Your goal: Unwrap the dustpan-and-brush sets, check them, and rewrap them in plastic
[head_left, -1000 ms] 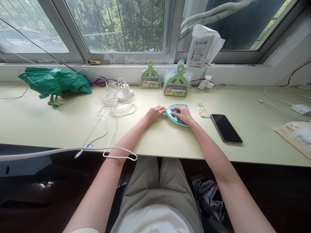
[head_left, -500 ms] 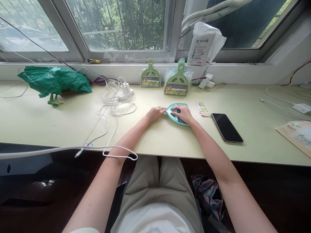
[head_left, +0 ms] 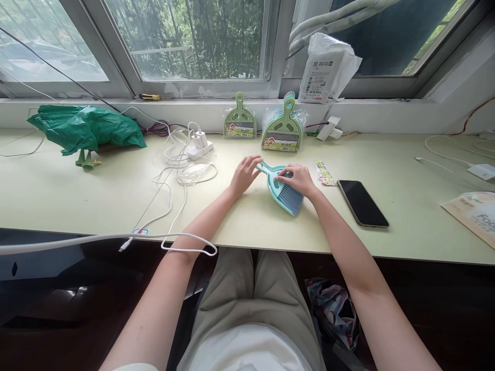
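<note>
A small teal dustpan with a brush set in it (head_left: 284, 194) lies on the pale green desk (head_left: 77, 196), tilted with its handle toward the upper left. My left hand (head_left: 244, 174) is closed on the handle end. My right hand (head_left: 298, 178) rests curled over the pan's upper right side, fingers pressed on the brush. Behind them two wrapped green dustpan sets, the left set (head_left: 240, 123) and the right set (head_left: 283, 129), lean against the wall below the window sill.
A black phone (head_left: 362, 202) lies right of my right hand, a small label card (head_left: 323, 172) between them. White cables and a charger (head_left: 197, 144) lie left. A green plastic bag (head_left: 87, 128) sits far left, a paper packet (head_left: 474, 214) far right, a white parcel (head_left: 325, 69) on the sill.
The teal dustpan has been turned and tilted so its brush bristles show and its open end points toward me. Both hands shifted with it, the left rising onto the handle.
</note>
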{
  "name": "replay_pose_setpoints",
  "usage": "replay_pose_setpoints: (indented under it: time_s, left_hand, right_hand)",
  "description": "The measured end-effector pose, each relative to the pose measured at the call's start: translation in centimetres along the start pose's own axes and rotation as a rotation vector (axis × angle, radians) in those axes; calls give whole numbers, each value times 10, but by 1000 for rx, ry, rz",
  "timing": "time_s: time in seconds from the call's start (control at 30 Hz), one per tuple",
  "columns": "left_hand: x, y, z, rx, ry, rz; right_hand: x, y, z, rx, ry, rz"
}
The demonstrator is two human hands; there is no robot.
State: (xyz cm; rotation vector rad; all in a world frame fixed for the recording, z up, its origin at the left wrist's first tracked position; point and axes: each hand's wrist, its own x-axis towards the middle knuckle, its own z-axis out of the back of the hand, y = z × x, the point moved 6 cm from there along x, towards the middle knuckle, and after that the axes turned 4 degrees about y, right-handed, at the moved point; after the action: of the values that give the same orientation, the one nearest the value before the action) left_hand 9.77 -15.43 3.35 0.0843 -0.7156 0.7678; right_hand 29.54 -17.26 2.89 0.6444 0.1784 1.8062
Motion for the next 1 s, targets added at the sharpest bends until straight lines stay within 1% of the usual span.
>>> replay_pose_setpoints:
  time_s: [0.07,0.1,0.13,0.17,0.23,0.27,0.3,0.33,0.37,0.47,0.53,0.6,0.67,0.7,0.8,0.87,0.9,1.0]
  left_hand:
    - [2,13,4,-179,-61,175]
    - [3,21,2,-312,-49,283]
    - [3,28,-4,-470,-3,388]
    - [2,32,-13,-640,76,478]
    - [0,28,-32,-964,283,583]
    - [-1,22,-39,-1096,370,604]
    - [-3,15,-44,-1202,430,616]
    - [-4,8,-47,-1281,459,622]
    - [-5,1,-48,-1333,462,631]
    - [-8,-20,-48,-1388,499,610]
    - [-9,-32,-45,-1397,565,552]
    - [-9,-38,-42,-1397,602,503]
    - [-9,-36,-41,-1396,585,503]
    - [-8,-32,-42,-1397,556,528]
    - [-8,-8,-49,-1406,422,690]
    - [-10,14,-54,-1382,307,837]
    - [-10,24,-55,-1371,257,888]
    - [-12,52,-53,-1371,102,1004]
  right_hand:
    - [0,2,5,-6,-57,-11]
    - [-1,3,7,-16,-94,-18]
    - [-1,4,9,-26,-135,-30]
    - [-2,4,10,-32,-176,-47]
    - [-4,4,13,-31,-253,-87]
    - [-5,4,14,-24,-291,-108]
    - [-6,4,15,-17,-329,-128]
    - [-7,4,16,-10,-364,-146]
    - [-8,3,17,-5,-394,-160]
    - [-11,2,19,-5,-449,-198]
    - [-11,1,18,-11,-451,-209]
    - [-11,0,17,-15,-433,-206]
    - [-9,-1,15,-16,-402,-192]
    - [-8,-2,15,-17,-391,-186]
    - [-5,-14,19,-21,-398,-194]
    - [-5,-30,25,-38,-431,-250]
    - [-6,-41,27,-53,-451,-298]
    - [-9,-76,28,-129,-407,-438]
